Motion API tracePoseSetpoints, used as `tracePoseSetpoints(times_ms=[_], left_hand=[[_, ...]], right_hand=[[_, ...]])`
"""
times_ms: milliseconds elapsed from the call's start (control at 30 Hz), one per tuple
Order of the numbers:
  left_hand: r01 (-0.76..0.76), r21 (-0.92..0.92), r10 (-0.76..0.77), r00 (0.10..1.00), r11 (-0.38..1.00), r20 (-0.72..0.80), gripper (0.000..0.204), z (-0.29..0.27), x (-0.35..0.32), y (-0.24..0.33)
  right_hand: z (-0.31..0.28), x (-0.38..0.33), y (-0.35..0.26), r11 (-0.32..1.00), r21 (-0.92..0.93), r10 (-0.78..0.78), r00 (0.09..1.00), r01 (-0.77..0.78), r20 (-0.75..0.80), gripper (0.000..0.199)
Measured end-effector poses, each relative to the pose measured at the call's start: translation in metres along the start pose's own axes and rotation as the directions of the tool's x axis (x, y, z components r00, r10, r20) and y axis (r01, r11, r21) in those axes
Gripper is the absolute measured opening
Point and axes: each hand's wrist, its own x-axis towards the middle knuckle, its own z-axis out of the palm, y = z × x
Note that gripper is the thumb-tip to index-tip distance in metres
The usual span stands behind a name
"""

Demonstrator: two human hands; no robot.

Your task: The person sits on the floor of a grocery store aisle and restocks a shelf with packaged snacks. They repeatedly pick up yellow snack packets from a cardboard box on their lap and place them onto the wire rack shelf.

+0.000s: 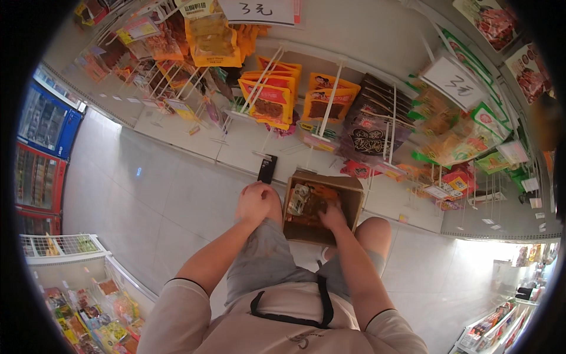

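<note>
Cardboard box [321, 206] on the floor before the knees: right hand [333, 217] inside, fingers among snack packets [306, 200], grip unclear; left hand [254, 202] clenched just beside the box.

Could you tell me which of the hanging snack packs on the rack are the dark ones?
The black packs, hanging right of the orange packs, above the cardboard box.

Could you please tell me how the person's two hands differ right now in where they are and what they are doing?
The left hand rests closed on the left knee, outside the cardboard box, holding nothing that shows. The right hand reaches down inside the box, among the snack packets; whether it grips one cannot be told. Both are bare, with forearms coming up from the lower edge.
</note>
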Motion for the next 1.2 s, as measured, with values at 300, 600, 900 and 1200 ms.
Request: tracePoseSetpoints(times_ms=[300,600,900,1200], left_hand=[[0.017,0.026,-0.019,0.999,1.0,0.041,0.016,-0.006,0.009,0.018],[-0.043,0.108,0.043,0.999,0.993,-0.004,0.015,0.003,0.008,0.012],[-0.037,0.119,0.04,0.999,0.992,-0.019,0.013,-0.001,0.009,0.014],[-0.033,0.134,0.034,0.999,0.99,-0.003,0.014,0.002,0.01,0.015]], right_hand=[[0.091,0.066,0.088,0.98,-0.199,0.035,0.996,-0.018,0.082,0.083],[0.127,0.121,0.128,0.987,-0.162,0.012,0.998,-0.001,0.063,0.057],[0.135,0.149,0.142,0.984,-0.164,-0.055,0.997,0.064,0.056,0.062],[0.107,0.126,0.115,0.963,-0.269,0.072,0.982,-0.024,0.172,0.077]])
